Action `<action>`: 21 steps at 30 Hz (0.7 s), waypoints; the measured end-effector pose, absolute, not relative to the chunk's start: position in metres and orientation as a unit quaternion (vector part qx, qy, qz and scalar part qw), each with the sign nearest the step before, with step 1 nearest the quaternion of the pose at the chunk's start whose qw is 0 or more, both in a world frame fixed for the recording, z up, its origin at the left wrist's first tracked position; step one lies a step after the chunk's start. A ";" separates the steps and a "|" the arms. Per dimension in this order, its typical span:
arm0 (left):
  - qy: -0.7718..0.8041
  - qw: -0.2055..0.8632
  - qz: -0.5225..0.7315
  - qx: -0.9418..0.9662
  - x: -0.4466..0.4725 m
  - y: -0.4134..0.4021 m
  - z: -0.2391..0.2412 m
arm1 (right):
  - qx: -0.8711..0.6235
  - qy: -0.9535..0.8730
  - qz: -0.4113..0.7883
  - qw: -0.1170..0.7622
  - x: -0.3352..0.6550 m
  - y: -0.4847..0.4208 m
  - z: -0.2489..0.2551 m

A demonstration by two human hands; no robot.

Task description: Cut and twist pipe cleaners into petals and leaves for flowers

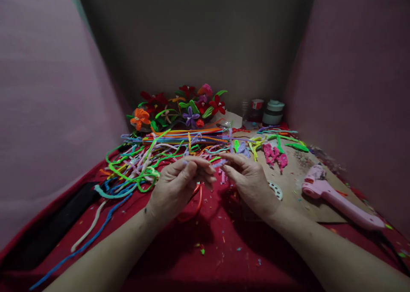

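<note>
My left hand (179, 185) and my right hand (248, 179) meet over the red cloth (221, 249), fingers pinched together. Between the fingertips runs a short pale purple pipe cleaner (219, 164), held by both hands. Just behind them lies a loose heap of coloured pipe cleaners (150, 155). Under my left hand, orange-handled scissors (195, 204) rest on the cloth, partly hidden.
A bunch of finished pipe-cleaner flowers (188, 106) stands at the back. A pink glue gun (333, 198) lies on brown cardboard (297, 181) at right, near pink (275, 155) and green (296, 147) pieces. Small jars (272, 112) sit at the back right. Pink walls close both sides.
</note>
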State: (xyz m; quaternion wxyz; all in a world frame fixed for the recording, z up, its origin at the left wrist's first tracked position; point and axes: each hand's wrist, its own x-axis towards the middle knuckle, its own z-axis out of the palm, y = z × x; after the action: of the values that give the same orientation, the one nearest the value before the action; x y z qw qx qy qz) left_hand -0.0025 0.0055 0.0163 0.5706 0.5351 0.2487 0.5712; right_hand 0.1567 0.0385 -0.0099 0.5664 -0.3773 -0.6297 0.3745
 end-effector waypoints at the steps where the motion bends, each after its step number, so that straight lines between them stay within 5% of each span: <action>1: 0.248 0.570 0.564 0.543 -0.002 0.004 0.017 | -0.381 -0.651 0.345 0.559 0.157 0.039 -0.010; 4: 0.284 0.555 0.575 0.530 -0.003 0.008 0.015 | -0.374 -0.660 0.363 0.542 0.160 0.039 -0.008; 12: 0.395 0.636 0.468 0.469 -0.003 0.020 0.005 | -0.193 -0.526 0.705 0.435 0.156 0.036 -0.009; 21: 0.372 0.620 0.542 0.428 -0.004 0.025 0.002 | -0.227 -0.416 0.753 0.457 0.155 0.040 -0.016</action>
State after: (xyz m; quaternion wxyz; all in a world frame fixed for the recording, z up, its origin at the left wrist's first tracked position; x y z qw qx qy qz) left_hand -0.0040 0.0248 0.0018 0.6196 0.4284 0.3725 0.5420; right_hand 0.1545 0.0398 -0.0164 0.4571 -0.2267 -0.4161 0.7527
